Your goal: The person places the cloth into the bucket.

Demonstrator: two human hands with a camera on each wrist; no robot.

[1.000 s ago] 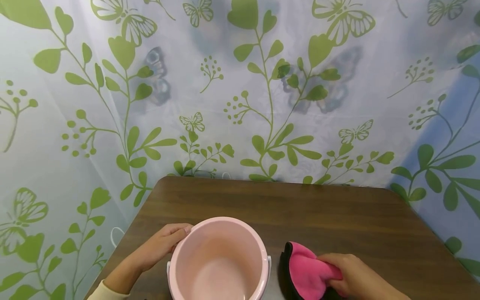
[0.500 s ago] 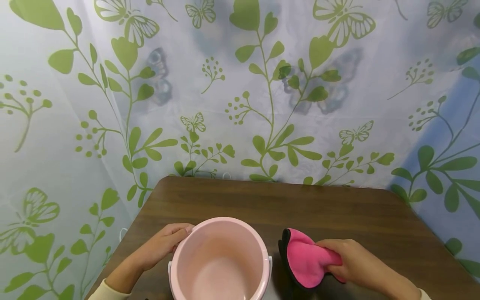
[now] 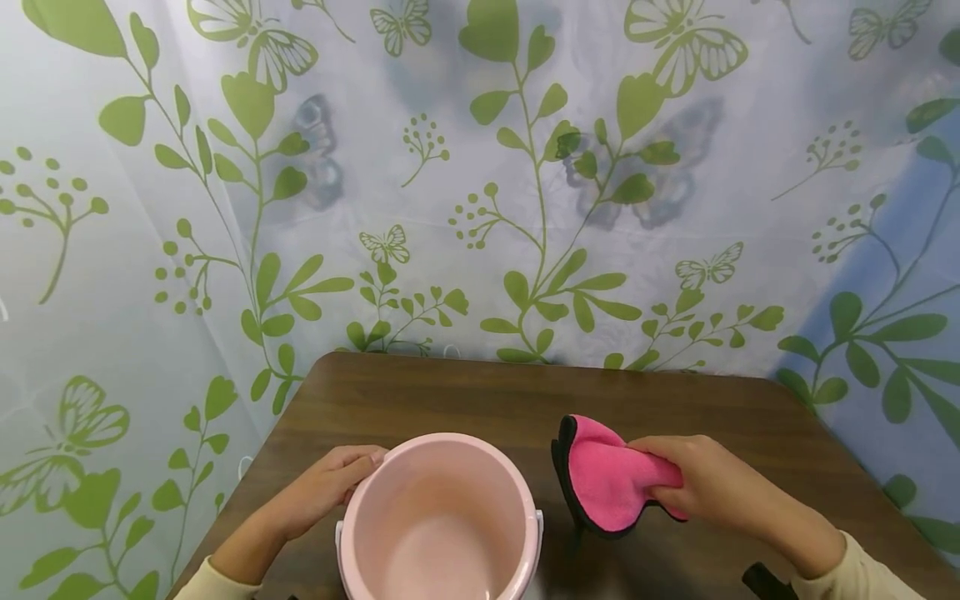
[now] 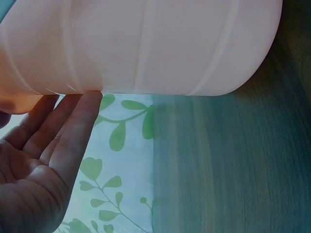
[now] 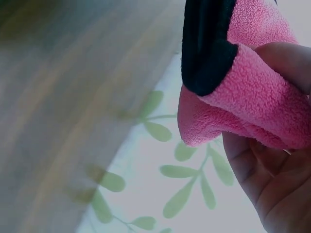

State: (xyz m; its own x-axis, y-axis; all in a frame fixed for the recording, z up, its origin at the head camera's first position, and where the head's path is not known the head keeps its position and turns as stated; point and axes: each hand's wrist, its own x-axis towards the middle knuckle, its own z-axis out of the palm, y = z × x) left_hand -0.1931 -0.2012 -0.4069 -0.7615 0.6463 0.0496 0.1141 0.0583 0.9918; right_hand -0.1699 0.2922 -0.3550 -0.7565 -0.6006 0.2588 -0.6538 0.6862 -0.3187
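Touching the bucket: the person's left hand, at the left of the pale pink bucket; fingers nearly straight, side by side, tips against the outer wall, thumb at the rim. Whether they squeeze the rim cannot be told.
Pink cloth: a fuzzy, black-edged cloth, right of the bucket and apart from it, hanging folded above the tabletop.
Right hand: the person's right hand, farther right of the bucket, its thumb and fingers pinching the bunched cloth.
Bucket: upright, its mouth facing up, a white handle fitting on its right side.
Wooden table: beneath the bucket and stretching beyond it.
Leaf-print curtain: beyond the bucket, past the table's far edge.
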